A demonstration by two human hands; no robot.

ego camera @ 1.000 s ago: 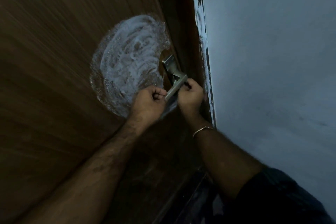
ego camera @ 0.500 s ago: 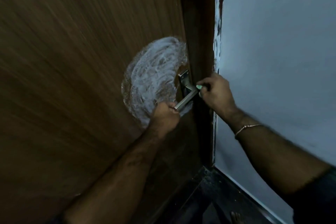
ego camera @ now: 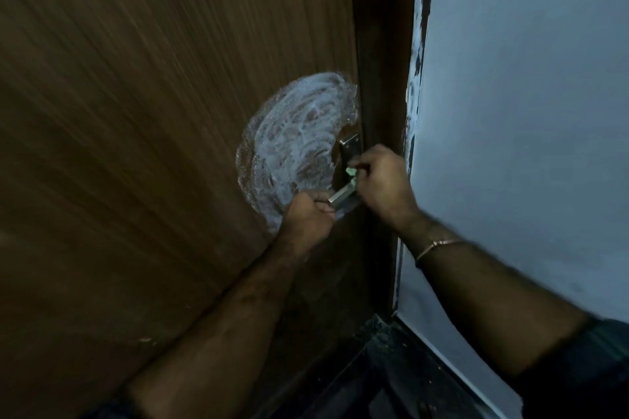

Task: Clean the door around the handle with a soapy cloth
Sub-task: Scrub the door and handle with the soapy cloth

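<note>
A brown wooden door [ego camera: 143, 153] fills the left of the head view. A round patch of white soap lather [ego camera: 292, 143] covers it just left of the metal lever handle [ego camera: 342, 196] and its plate [ego camera: 350, 146]. My left hand [ego camera: 308, 214] grips the free end of the lever from below. My right hand [ego camera: 383, 185] holds a small pale green cloth [ego camera: 351, 173] pinched in its fingers against the handle near the plate. Most of the cloth is hidden inside the fist.
A dark door frame [ego camera: 384, 61] runs beside the handle. Right of it stands a pale blue-grey wall [ego camera: 527, 112] with rough paint along its edge. A dark floor [ego camera: 391, 381] shows at the bottom. A thin bracelet [ego camera: 439, 245] sits on my right wrist.
My right hand has shifted from beside the lever's joint onto the handle near the plate, with more green cloth showing. My left hand keeps its grip on the lever end. The view has swung.
</note>
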